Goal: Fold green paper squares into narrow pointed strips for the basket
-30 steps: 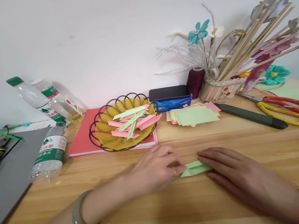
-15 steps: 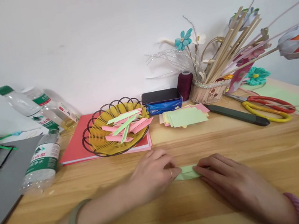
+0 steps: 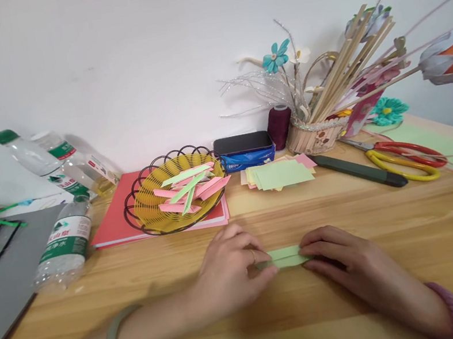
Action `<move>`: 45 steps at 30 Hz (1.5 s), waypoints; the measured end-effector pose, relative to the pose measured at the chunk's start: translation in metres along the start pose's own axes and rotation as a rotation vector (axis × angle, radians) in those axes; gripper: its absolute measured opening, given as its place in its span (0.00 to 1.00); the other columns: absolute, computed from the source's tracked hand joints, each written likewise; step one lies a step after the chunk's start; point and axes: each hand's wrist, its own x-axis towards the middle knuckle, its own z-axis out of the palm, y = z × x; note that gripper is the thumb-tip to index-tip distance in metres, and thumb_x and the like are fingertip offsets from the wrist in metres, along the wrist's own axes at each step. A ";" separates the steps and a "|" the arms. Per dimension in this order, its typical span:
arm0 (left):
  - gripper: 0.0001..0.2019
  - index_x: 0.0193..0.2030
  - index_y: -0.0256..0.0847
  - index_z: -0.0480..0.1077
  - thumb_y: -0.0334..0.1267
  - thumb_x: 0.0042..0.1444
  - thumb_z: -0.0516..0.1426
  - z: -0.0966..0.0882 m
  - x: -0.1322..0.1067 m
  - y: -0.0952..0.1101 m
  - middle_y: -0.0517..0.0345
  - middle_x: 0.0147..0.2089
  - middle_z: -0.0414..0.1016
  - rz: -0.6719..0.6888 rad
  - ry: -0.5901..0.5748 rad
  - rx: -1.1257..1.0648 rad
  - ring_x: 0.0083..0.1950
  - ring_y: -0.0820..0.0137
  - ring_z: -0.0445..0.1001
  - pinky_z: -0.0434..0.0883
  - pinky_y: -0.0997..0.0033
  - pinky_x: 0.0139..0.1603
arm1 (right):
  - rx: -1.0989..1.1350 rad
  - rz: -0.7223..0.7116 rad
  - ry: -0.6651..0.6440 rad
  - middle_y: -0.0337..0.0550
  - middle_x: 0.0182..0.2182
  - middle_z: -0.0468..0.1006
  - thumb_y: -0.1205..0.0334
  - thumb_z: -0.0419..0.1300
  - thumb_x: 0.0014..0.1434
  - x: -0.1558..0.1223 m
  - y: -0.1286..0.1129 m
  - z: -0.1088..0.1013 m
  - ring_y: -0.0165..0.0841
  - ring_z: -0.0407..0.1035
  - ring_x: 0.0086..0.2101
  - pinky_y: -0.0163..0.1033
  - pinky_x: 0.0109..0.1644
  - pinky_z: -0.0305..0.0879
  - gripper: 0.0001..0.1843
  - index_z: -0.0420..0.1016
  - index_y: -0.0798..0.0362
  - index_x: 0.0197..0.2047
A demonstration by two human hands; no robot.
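A narrow folded strip of light green paper lies on the wooden table, with a crease line running along its length. My left hand grips its left end between thumb and fingers. At the right end, my right hand pinches the paper the same way. The fingers cover both ends of the strip. Beyond my hands, a yellow woven basket with a dark looped rim holds several folded pink and green paper pieces. A stack of coloured paper slips sits to its right, a green one on top.
Plastic bottles are at the left, beside a grey board. Red paper lies under the basket. A blue box, a purple thread spool, a dark green cutter, scissors and a pot of craft flowers line the back.
My left thumb has come forward onto the strip's near edge. My right fingers have spread slightly around its other end. More of the crease shows now.
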 end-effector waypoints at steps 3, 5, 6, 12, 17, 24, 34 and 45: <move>0.05 0.33 0.44 0.76 0.40 0.49 0.62 0.002 0.001 0.003 0.60 0.33 0.75 -0.073 0.036 -0.014 0.38 0.67 0.65 0.65 0.65 0.40 | 0.041 0.034 -0.030 0.44 0.36 0.73 0.65 0.52 0.60 0.002 0.001 -0.001 0.33 0.70 0.37 0.39 0.40 0.70 0.08 0.73 0.50 0.37; 0.03 0.31 0.45 0.76 0.39 0.48 0.63 0.004 0.001 0.005 0.61 0.32 0.76 -0.104 0.058 -0.005 0.38 0.67 0.66 0.64 0.64 0.40 | 0.072 0.055 -0.049 0.44 0.35 0.73 0.65 0.53 0.59 0.004 0.001 -0.003 0.32 0.70 0.36 0.38 0.39 0.70 0.08 0.73 0.51 0.35; 0.03 0.31 0.45 0.76 0.38 0.48 0.63 0.005 0.001 0.005 0.62 0.32 0.76 -0.111 0.063 0.000 0.38 0.67 0.66 0.64 0.64 0.41 | 0.087 0.060 -0.059 0.44 0.35 0.72 0.64 0.53 0.59 0.005 0.001 -0.004 0.32 0.70 0.36 0.38 0.38 0.70 0.07 0.73 0.51 0.35; 0.01 0.30 0.44 0.75 0.35 0.50 0.61 0.006 -0.001 0.008 0.62 0.32 0.76 -0.118 0.065 0.042 0.38 0.67 0.65 0.63 0.63 0.41 | 0.147 0.064 -0.117 0.44 0.35 0.72 0.64 0.53 0.59 0.009 0.003 -0.009 0.31 0.69 0.37 0.36 0.38 0.68 0.08 0.74 0.52 0.35; 0.02 0.31 0.43 0.74 0.35 0.48 0.62 0.007 -0.002 0.009 0.62 0.33 0.74 -0.154 0.033 0.042 0.39 0.66 0.64 0.62 0.64 0.40 | 0.227 0.139 -0.160 0.42 0.35 0.72 0.63 0.52 0.60 0.012 0.003 -0.009 0.31 0.69 0.36 0.36 0.39 0.67 0.08 0.73 0.50 0.34; 0.03 0.32 0.43 0.73 0.35 0.50 0.62 0.007 0.000 0.004 0.62 0.33 0.73 -0.160 0.027 0.055 0.40 0.67 0.63 0.61 0.66 0.41 | 0.203 0.180 -0.146 0.42 0.33 0.72 0.61 0.54 0.58 0.014 0.002 -0.007 0.32 0.69 0.35 0.37 0.38 0.67 0.08 0.72 0.51 0.31; 0.03 0.31 0.42 0.73 0.34 0.55 0.58 0.007 0.001 -0.001 0.61 0.33 0.73 -0.033 0.113 0.170 0.37 0.68 0.62 0.60 0.66 0.39 | -0.012 -0.036 -0.029 0.45 0.36 0.71 0.66 0.51 0.60 0.004 -0.001 -0.001 0.32 0.68 0.37 0.38 0.40 0.67 0.08 0.71 0.53 0.38; 0.03 0.30 0.42 0.73 0.35 0.53 0.59 0.005 -0.003 0.003 0.61 0.32 0.73 -0.116 0.067 0.079 0.37 0.67 0.62 0.60 0.67 0.37 | -0.011 0.020 -0.004 0.43 0.35 0.72 0.66 0.50 0.61 0.002 -0.003 0.001 0.32 0.68 0.36 0.38 0.39 0.67 0.09 0.72 0.51 0.36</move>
